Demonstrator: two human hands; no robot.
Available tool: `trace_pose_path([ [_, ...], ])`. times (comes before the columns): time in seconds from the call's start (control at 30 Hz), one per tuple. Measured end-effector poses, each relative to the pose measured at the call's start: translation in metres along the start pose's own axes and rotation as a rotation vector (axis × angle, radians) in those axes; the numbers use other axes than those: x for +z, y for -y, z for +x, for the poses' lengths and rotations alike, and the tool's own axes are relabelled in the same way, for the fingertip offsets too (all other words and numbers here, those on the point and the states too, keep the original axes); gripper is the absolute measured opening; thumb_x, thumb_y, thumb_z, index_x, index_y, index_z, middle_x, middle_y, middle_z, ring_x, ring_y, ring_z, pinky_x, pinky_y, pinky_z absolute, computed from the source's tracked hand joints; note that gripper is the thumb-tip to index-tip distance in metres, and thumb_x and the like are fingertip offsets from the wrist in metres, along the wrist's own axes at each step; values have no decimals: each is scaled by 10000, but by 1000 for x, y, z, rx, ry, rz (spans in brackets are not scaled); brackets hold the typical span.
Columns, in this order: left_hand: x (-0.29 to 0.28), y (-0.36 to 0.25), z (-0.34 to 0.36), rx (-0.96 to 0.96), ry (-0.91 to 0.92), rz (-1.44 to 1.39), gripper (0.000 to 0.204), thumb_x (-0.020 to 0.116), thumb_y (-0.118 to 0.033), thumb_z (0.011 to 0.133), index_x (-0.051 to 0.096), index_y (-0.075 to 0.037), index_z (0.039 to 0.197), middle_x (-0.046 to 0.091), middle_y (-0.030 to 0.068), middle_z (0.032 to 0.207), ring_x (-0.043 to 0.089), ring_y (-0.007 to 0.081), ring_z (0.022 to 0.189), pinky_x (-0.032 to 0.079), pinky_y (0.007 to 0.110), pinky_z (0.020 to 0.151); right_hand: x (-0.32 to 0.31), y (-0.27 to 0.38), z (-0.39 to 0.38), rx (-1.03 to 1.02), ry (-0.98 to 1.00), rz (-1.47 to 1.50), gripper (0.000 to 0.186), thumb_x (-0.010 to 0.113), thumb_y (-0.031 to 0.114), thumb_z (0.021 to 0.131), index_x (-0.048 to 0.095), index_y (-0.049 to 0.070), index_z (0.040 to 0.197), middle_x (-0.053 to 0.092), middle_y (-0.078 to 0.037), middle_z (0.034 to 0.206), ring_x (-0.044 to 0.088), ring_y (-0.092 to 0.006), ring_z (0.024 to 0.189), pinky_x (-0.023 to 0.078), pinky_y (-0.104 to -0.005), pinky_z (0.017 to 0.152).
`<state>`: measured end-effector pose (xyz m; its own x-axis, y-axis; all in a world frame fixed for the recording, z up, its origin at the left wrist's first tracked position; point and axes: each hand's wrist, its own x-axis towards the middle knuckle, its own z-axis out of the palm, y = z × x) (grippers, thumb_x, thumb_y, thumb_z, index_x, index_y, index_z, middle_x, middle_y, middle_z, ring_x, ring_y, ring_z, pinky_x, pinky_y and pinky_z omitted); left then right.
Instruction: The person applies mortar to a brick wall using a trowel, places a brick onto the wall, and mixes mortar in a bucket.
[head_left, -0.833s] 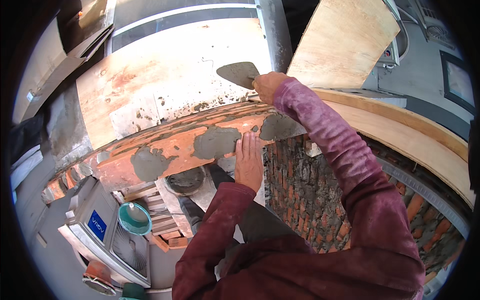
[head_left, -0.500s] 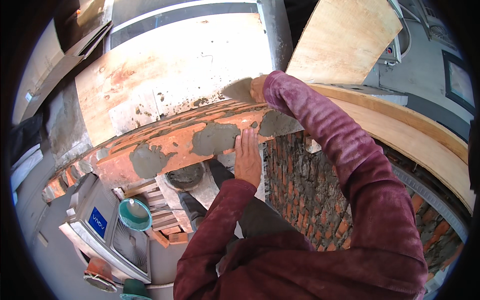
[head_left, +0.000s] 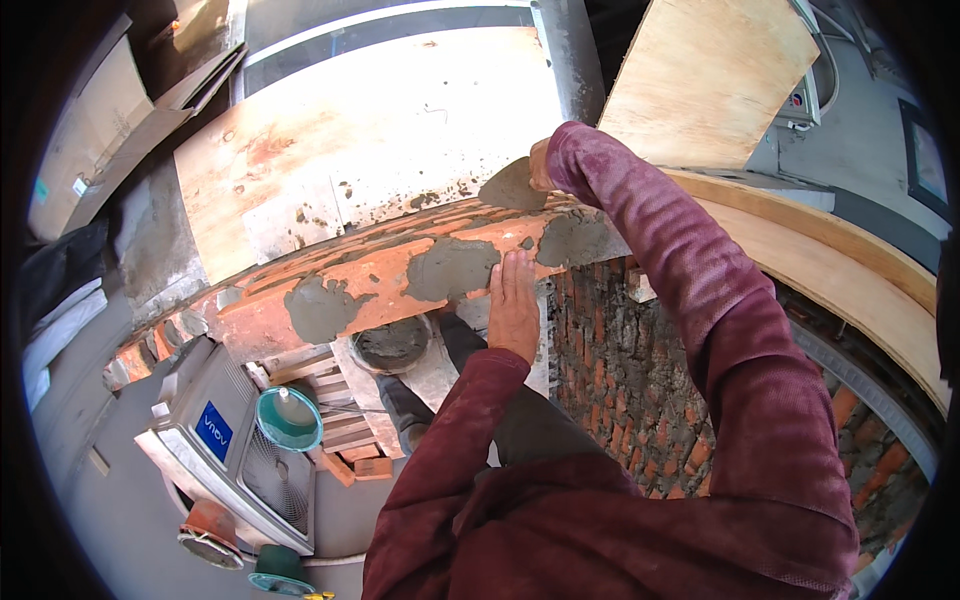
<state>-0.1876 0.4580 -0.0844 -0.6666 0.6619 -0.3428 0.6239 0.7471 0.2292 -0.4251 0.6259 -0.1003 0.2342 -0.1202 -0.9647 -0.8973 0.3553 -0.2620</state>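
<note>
My left hand lies flat, fingers extended, against the face of a red-orange brick ledge, just below a grey mortar patch. My right hand, partly hidden by the maroon sleeve, grips a trowel; its blade is at the ledge's upper edge, above another mortar patch. A round container of mortar sits below the ledge, by my legs.
Plywood boards are at top; a timber plank runs along the right above rough brickwork. Lower left are an appliance, teal bowl, stacked bricks and small buckets. Cardboard is upper left.
The trowel blade has come down from over the plywood to the brick ledge's edge, turning as my right hand shifted slightly left. My left hand stays on the bricks. The view has shifted slightly.
</note>
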Motion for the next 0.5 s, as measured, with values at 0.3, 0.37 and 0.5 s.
trace_pose_path([
  [0.3,11,9,-4,21,-124,-26,669,501,-212,896,278,-1,1491,253,153,1558,172,295,1468,104,472,1199,-2,127,-86,690,-596,923,329,610,116,825,560,-10,1125,632,-209,1054,635,-336,1009,526,-424,856],
  [0.37,6,11,-19,20,-134,-176,729,581,-242,848,303,5,1474,264,163,1549,188,307,1461,116,474,1194,-18,156,-95,647,-610,916,340,617,150,848,571,-11,1144,650,-184,1072,635,-309,1052,530,-404,872],
  [0.5,-3,14,-94,30,-37,-659,777,703,-303,787,374,22,1410,321,216,1502,236,358,1432,202,483,1166,-47,176,-69,498,-807,873,264,636,132,822,645,-32,1028,677,-191,1022,659,-316,1004,544,-409,846],
])
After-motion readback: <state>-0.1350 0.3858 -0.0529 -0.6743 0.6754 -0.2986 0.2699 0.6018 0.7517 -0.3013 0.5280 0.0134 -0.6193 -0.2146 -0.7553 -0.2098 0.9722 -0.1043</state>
